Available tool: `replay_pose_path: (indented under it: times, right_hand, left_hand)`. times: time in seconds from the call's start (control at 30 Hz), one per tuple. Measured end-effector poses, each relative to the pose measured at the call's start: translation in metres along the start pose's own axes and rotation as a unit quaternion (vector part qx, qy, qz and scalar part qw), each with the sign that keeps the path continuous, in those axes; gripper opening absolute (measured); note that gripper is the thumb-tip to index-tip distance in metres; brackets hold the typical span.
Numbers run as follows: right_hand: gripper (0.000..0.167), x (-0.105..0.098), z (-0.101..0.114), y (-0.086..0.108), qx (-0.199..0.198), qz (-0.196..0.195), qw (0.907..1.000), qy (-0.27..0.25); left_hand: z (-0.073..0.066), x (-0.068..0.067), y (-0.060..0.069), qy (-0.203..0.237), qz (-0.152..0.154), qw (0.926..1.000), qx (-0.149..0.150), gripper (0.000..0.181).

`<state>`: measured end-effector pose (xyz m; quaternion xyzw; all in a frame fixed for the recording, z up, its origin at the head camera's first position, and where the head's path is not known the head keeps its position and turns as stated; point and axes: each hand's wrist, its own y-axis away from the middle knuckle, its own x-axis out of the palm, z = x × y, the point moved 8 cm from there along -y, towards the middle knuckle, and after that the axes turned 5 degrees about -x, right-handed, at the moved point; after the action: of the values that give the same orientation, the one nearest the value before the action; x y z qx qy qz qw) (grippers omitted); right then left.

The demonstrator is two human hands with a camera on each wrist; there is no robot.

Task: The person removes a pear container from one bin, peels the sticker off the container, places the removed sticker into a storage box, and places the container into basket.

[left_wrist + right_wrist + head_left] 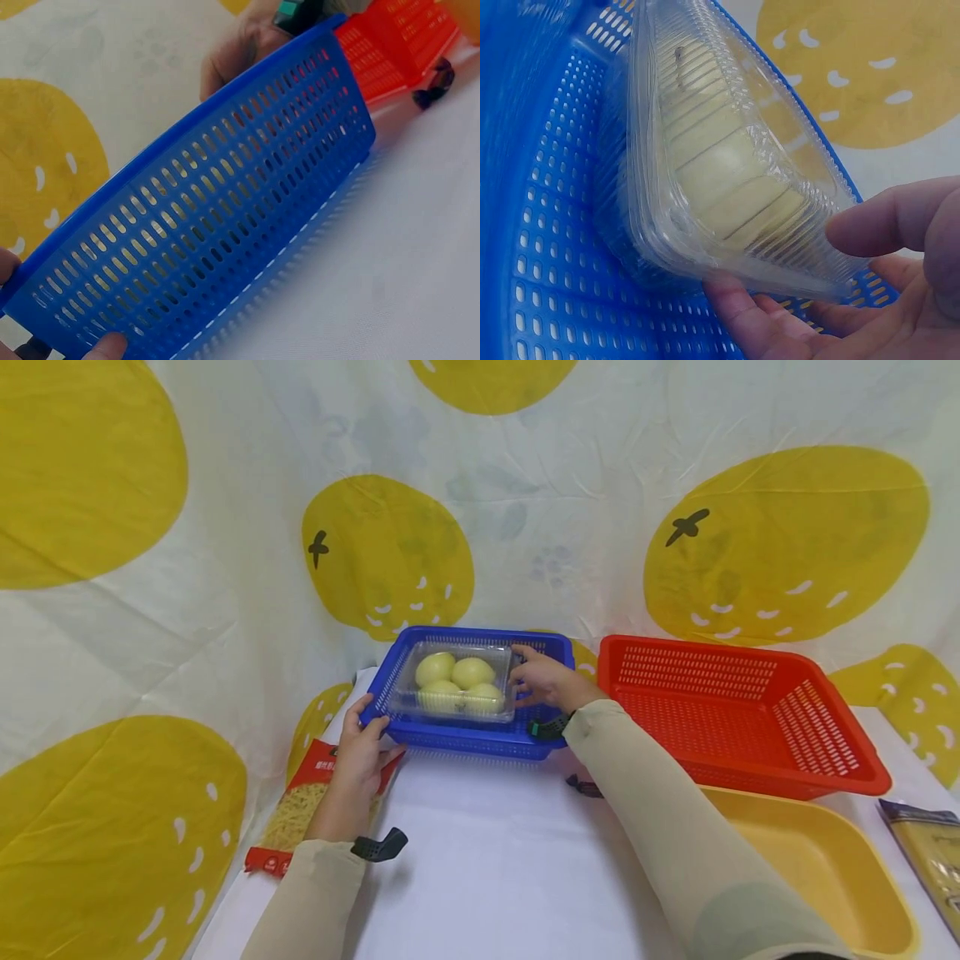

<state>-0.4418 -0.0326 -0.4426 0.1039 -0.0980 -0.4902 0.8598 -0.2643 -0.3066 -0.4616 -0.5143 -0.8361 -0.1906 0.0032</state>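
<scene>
A clear plastic clamshell box [405, 702] with several round pale-yellow fruits [472, 673] inside lies tilted in a blue perforated basket [480, 745]. My right hand [546, 679] holds the right end of the box, thumb above and fingers below in the right wrist view. My left hand [360, 758] grips the basket's front left corner. In the left wrist view, fingertips [109, 346] show against the basket's wall [187, 217]. A red-ended clear bag of yellowish pasta-like pieces [296, 814] lies partly under the left forearm.
To the right stands a red perforated basket [720, 718]. A yellow basin [810, 860] sits in front of it, partly behind the right sleeve. A yellowish packet [926, 860] lies at the far right edge. A small dark wrapped item [583, 787] rests near the right forearm. Fruit-printed cloth hangs behind.
</scene>
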Motion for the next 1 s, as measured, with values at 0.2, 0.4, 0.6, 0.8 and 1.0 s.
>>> replay_pose_path:
  times: [0.2, 0.4, 0.6, 0.8, 1.0]
  right_hand:
    - [0.081, -0.001, 0.005, 0.000, -0.013, -0.021, 0.9996, -0.010]
    - [0.076, -0.009, 0.011, 0.003, -0.046, -0.077, 0.9955, -0.032]
    - [0.072, -0.016, 0.017, 0.013, -0.075, -0.106, 0.9864, -0.101]
    - [0.068, -0.016, 0.025, 0.025, -0.071, -0.100, 0.9857, -0.116]
    - [0.064, -0.019, 0.034, 0.043, -0.058, -0.095, 0.9890, -0.098]
  left_hand:
    - [-0.002, -0.001, 0.000, 0.003, 0.002, 1.0000, 0.003, 0.058]
    - [-0.001, -0.001, -0.002, 0.007, 0.000, 1.0000, 0.003, 0.058]
    - [0.001, 0.001, -0.003, 0.009, 0.004, 1.0000, 0.002, 0.061]
    - [0.001, 0.000, 0.000, 0.004, -0.001, 1.0000, 0.002, 0.061]
    - [0.001, -0.001, 0.002, -0.001, -0.015, 0.9998, 0.015, 0.060]
